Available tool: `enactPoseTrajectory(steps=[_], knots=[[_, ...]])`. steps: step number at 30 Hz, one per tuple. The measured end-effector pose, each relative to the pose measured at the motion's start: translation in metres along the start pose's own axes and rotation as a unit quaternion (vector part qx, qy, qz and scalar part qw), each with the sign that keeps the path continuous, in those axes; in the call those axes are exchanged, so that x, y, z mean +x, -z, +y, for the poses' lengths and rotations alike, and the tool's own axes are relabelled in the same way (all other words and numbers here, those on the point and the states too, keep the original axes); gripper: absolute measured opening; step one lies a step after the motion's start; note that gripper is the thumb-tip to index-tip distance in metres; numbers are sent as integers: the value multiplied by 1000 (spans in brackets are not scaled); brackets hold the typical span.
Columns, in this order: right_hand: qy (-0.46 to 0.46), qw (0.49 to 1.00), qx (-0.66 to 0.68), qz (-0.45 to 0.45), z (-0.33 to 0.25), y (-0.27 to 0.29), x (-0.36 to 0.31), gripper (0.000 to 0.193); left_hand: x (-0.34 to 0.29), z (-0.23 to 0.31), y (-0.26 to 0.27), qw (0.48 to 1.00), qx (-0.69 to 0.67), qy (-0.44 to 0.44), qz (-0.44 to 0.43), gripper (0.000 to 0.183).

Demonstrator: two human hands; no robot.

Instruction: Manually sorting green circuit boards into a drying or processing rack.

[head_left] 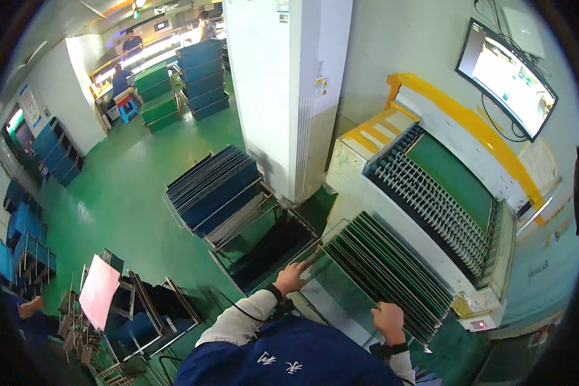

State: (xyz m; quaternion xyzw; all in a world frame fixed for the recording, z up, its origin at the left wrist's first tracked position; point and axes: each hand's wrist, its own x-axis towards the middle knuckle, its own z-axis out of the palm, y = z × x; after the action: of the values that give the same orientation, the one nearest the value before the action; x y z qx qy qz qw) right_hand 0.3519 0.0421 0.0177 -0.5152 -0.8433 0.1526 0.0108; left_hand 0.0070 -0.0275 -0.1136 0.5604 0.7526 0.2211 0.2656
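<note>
Head view, from the far left: another person's hand (30,307) shows near the rim, beside a cluster of metal racks where a pink sheet (100,293) leans upright at a tilt. Blue-sided stacks (26,231) stand farther back along that edge, over a green floor (135,193). Toward the middle, a wire rack of blue boards (222,183) stands next to an open rack (273,248) with a dark interior, both near the foot of a tall white cabinet (264,77).

Right of these, the left hand (291,278) is at the upper left end of the front board (341,283), its index finger stretched along the corner and the other fingers bent; whether it grips or only steadies cannot be told. The front board lies between the two hands, its long axis slanting from upper left to lower right, along the line from one hand to the other. The left hand is nearer its upper left end; the right hand (388,318) is nearer its lower right end, fingers curled narrow at the edge, with the grip itself hidden.

Just beyond, to the upper right of both hands, a row of green boards (392,257) stands on edge, roughly parallel to the front board. Past it sits a pale machine with a bed of rollers (431,212), and a screen (508,77) hangs on the wall above.
</note>
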Motion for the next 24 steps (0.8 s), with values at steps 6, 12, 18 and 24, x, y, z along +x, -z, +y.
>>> enactPoseTrajectory(steps=[6,12,18,24], knots=[[-6,999,35,35,-29,120,-26,27,9,-24,-14,998,-3,-33,-45,82],[-69,991,68,92,2,182,-62,27,16,-15,-15,997,34,-13,-62,96],[-132,836,482,226,44,204,-93,48,13,-15,-18,997,57,-8,-47,100],[-85,715,593,362,117,157,-76,46,13,-5,-5,992,75,17,-100,102]])
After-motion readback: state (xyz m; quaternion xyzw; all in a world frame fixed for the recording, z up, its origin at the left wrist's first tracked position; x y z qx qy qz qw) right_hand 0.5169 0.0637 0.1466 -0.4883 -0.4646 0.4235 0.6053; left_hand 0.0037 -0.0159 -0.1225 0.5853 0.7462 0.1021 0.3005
